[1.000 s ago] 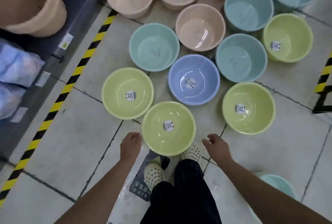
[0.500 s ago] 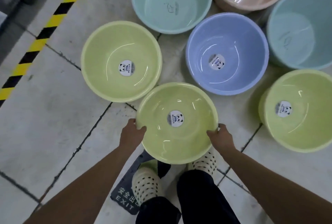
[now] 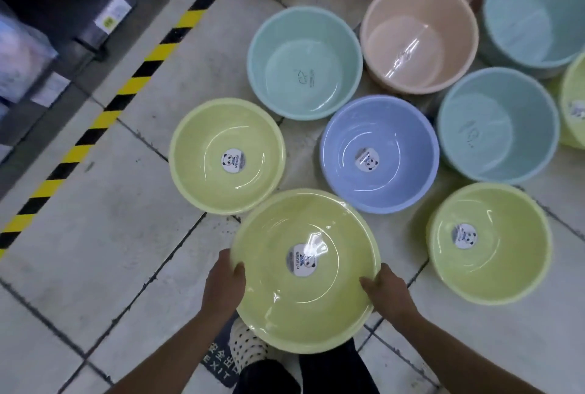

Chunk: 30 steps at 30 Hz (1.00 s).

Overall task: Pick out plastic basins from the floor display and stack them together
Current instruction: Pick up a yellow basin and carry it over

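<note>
Left hand (image 3: 226,286), right hand (image 3: 384,291): each gripped opposite rim of held basin (image 3: 305,270) | level 2-handed hold, likely for nesting into neighbouring green basin (image 3: 226,156)

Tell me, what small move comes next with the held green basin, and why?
Probably shift the round yellow-green plastic basin, held at its rim by the left hand and right hand, over the matching yellow-green basin to its upper left and nest it: same colour, empty, nearby.
</note>
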Available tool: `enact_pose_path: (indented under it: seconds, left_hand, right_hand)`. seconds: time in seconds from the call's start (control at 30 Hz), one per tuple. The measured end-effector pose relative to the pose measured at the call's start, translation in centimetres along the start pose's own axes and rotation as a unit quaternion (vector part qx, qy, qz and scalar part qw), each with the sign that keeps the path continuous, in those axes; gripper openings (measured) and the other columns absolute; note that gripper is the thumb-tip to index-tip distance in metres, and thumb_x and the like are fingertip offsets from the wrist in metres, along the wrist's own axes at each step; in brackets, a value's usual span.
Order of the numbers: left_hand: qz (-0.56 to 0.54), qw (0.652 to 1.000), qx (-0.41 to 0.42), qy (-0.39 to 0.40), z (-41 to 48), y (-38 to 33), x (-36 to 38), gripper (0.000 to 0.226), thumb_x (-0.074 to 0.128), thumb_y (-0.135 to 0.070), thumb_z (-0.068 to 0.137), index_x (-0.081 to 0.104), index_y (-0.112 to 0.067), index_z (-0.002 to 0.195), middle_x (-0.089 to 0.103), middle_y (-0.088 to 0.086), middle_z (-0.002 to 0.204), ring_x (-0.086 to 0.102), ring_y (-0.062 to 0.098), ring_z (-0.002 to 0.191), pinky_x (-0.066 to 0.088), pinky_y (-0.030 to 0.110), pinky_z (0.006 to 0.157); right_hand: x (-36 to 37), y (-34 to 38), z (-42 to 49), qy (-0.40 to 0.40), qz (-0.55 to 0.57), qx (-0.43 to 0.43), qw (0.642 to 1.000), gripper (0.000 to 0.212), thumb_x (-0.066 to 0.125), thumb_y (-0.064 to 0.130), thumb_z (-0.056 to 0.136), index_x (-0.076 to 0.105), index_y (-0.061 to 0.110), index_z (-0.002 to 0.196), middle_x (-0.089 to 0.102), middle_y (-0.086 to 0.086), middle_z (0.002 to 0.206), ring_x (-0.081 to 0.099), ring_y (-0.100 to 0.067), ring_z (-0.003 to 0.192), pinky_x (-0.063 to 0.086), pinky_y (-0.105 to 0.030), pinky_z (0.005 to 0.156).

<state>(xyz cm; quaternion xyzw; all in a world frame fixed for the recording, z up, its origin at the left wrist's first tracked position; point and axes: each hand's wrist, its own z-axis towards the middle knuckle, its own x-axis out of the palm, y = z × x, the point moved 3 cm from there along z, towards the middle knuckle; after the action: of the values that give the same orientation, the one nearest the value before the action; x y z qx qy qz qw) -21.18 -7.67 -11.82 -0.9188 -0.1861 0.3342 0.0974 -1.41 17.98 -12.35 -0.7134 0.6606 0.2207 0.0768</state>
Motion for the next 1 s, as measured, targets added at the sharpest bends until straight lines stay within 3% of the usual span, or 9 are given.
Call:
enact_pose_path:
  seconds: [0.13,0.23,0.33,0.43,0.6,0.7,0.8,1.0]
  left_hand:
    - [-0.022,0.999,0.018,-0.035,-3.0,-4.0,-6.4,0.028,0.050,-0.012,0.098,0.050,-0.005,0.126,0.059,0.007,0.099,0.057,0.028,0.088,0.048,0.038,0.076]
    - [-0.057,0.995,0.030,-0.077,-4.1,-6.9,-11.2,0.033,0.052,-0.010,0.096,0.052,-0.010,0.129,0.062,0.008,0.108,0.057,0.026,0.092,0.047,0.037,0.079]
    - [-0.072,0.989,0.051,-0.121,-3.3,-8.6,-15.1,0.037,0.054,-0.009,0.094,0.054,-0.010,0.131,0.065,0.012,0.114,0.062,0.032,0.101,0.048,0.037,0.083]
    - [-0.099,0.985,0.042,-0.138,-0.9,-9.1,-17.6,0.037,0.053,-0.011,0.096,0.053,-0.011,0.133,0.066,0.013,0.113,0.062,0.034,0.101,0.046,0.035,0.079]
    - [-0.113,0.984,0.015,-0.134,5.4,-7.8,-19.5,0.038,0.054,-0.013,0.096,0.054,-0.012,0.134,0.066,0.016,0.117,0.061,0.035,0.106,0.044,0.033,0.081]
    - [-0.114,0.984,0.016,-0.136,9.7,-6.6,-19.8,0.037,0.055,-0.013,0.096,0.055,-0.011,0.133,0.065,0.016,0.117,0.060,0.033,0.105,0.045,0.035,0.083]
    - [-0.100,0.985,0.030,-0.137,14.0,-5.8,-19.5,0.035,0.057,-0.013,0.095,0.057,-0.009,0.130,0.065,0.014,0.114,0.055,0.025,0.095,0.041,0.031,0.081]
    - [-0.026,0.988,0.078,-0.134,21.7,-5.0,-17.4,0.032,0.055,-0.016,0.096,0.055,-0.006,0.126,0.063,0.016,0.111,0.058,0.033,0.100,0.044,0.035,0.080]
  right_hand:
    - [-4.8,5.2,-4.4,0.007,-0.018,-0.047,0.999,0.042,0.057,0.032,0.092,0.049,0.011,0.127,0.066,-0.006,0.102,0.066,-0.026,0.087,0.054,-0.036,0.077]
    - [-7.8,10.2,-5.9,-0.012,-0.056,-0.078,0.995,0.042,0.056,0.033,0.092,0.051,0.011,0.127,0.067,-0.008,0.106,0.064,-0.030,0.096,0.047,-0.032,0.077]
    - [-9.1,15.5,-6.3,-0.032,-0.055,-0.093,0.994,0.037,0.056,0.030,0.089,0.054,0.011,0.121,0.067,-0.010,0.111,0.062,-0.033,0.103,0.049,-0.036,0.081]
    - [-8.8,19.9,-5.0,-0.047,-0.081,-0.095,0.991,0.029,0.055,0.029,0.087,0.058,0.011,0.109,0.067,-0.010,0.101,0.061,-0.033,0.099,0.042,-0.031,0.073]
    - [-5.9,24.6,-1.2,-0.051,-0.117,-0.093,0.987,0.018,0.054,0.031,0.087,0.055,0.014,0.090,0.058,-0.003,0.080,0.055,-0.027,0.077,0.037,-0.030,0.064]
    - [-3.6,26.5,2.3,-0.051,-0.113,-0.092,0.988,0.021,0.055,0.033,0.089,0.056,0.013,0.095,0.059,-0.004,0.083,0.057,-0.027,0.076,0.042,-0.030,0.065]
    - [-1.4,27.3,6.3,-0.039,-0.078,-0.087,0.992,0.032,0.056,0.036,0.088,0.062,0.011,0.106,0.069,-0.010,0.097,0.068,-0.033,0.083,0.055,-0.039,0.078]
    - [1.5,27.8,13.0,-0.051,-0.063,-0.089,0.993,0.037,0.057,0.033,0.091,0.063,0.007,0.116,0.068,-0.013,0.109,0.063,-0.032,0.094,0.045,-0.030,0.074]
